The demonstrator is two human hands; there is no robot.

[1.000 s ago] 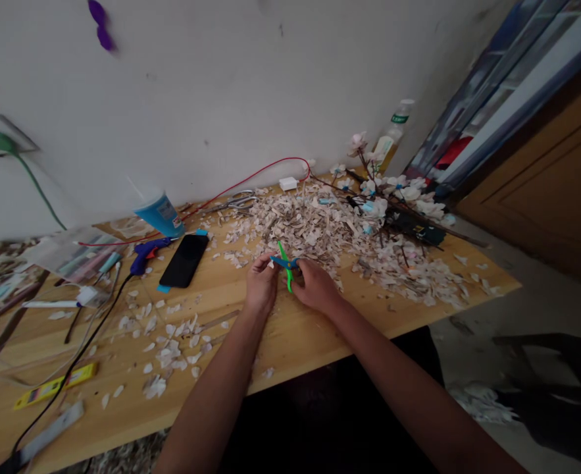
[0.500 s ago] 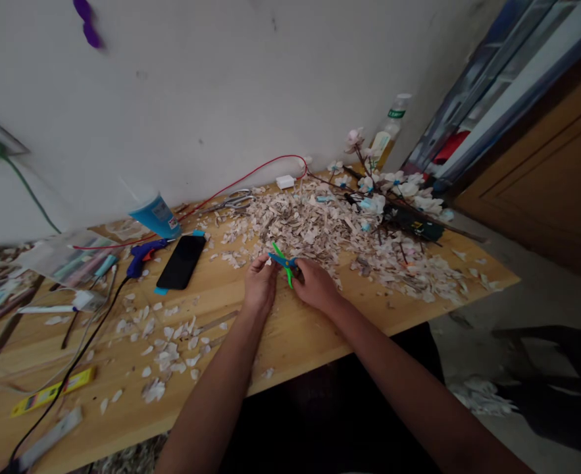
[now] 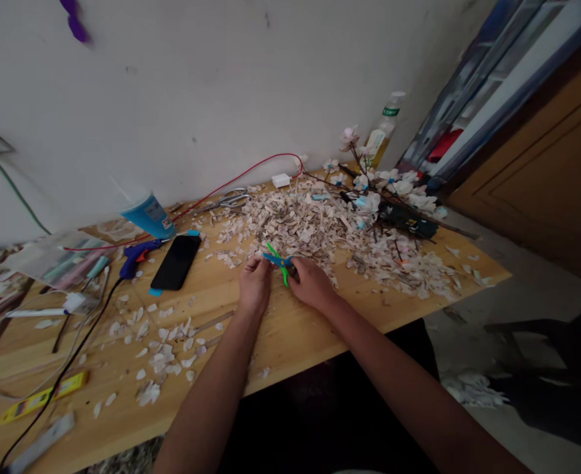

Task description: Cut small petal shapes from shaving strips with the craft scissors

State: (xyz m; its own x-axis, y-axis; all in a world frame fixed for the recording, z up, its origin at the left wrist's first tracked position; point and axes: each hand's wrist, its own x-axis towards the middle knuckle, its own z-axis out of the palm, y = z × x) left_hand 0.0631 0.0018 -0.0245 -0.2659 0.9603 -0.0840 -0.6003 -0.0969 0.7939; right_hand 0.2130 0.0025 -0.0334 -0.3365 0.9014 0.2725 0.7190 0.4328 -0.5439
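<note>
My right hand (image 3: 310,282) is closed around the handles of small scissors (image 3: 281,261) with blue and green parts, their blades parted. The tips point left, at the fingers of my left hand (image 3: 254,282). Those fingers are pinched together; whatever lies between them is too small and hidden to make out. Just beyond both hands spreads a big heap of pale pinkish dried petals (image 3: 290,220). More loose petals (image 3: 164,355) lie scattered on the wooden table (image 3: 280,349) to the left of my left forearm.
Left of the hands lie a black phone (image 3: 176,262), a blue glue gun (image 3: 139,255) with a trailing cord and a blue cup (image 3: 149,214). Branches with white flowers (image 3: 369,191) rest at the right, before a bottle (image 3: 383,135). Metal scissors (image 3: 233,197) lie near the wall.
The whole view has shifted slightly, so things appear a little further left. My left fingertips now look more closed, and the pale bit seen at them before no longer shows clearly.
</note>
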